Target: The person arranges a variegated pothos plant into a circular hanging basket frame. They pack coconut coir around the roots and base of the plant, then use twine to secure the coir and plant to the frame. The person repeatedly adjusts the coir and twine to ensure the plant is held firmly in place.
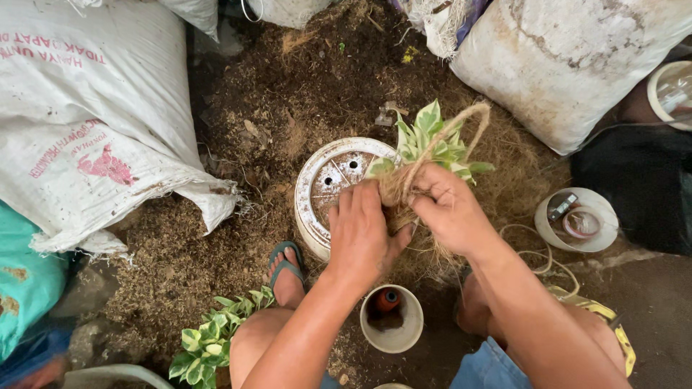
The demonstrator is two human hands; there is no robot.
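You are squatting over a patch of brown husk (303,94) and working with both hands at the middle of the view. Your left hand (362,234) is cupping a fibre ball (398,193) from the left side, its fingers lying close together and pressing against the fibre, the thumb reaching underneath. Your right hand (448,207) is closing around the same ball from the right, fingers curled and pinching a strand of twine (461,119) against it. The twine is arching up in a loop over the plant (432,140), whose green and cream leaves are sticking out of the top of the ball, away from you.

The ball is hanging just above the near rim of a white pot (321,191) that is sitting upside down on the husk, its drain holes facing up. More twine is trailing loose under your right wrist.

Your foot in a green sandal (285,266) is resting beside the pot. A small cup (391,320) is standing between your knees with something red inside it. A second leafy plant (213,338) is lying by your left knee. A white tub (577,220) holding small items is sitting to your right. Big white sacks (86,122) are lying on the left and at the upper right.
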